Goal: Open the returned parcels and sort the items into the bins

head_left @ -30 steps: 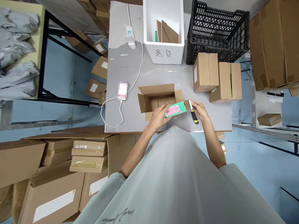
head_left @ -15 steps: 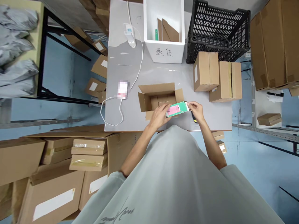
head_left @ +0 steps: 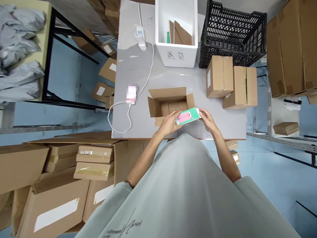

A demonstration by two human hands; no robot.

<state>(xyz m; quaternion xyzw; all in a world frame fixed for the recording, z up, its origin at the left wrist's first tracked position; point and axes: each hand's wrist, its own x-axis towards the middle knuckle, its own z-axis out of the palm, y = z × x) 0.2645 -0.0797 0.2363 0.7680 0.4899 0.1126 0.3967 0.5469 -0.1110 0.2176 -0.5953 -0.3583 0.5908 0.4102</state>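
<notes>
The left hand (head_left: 169, 124) is gripping one end of a small green and pink box (head_left: 188, 116), and the right hand (head_left: 208, 120) is touching its other end; whether those fingers are pinching it, I cannot tell. The box is staying between both hands, over the tabletop (head_left: 223, 124). An open carton (head_left: 169, 93) is standing just beyond the left hand, two closed cartons (head_left: 216, 77) beyond the right.

Grey table (head_left: 182, 81), blue floor (head_left: 264, 188)

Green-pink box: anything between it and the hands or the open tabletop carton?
Nothing visible: left hand and right hand touch the green-pink box; no other object shows between it and the open carton.
</notes>
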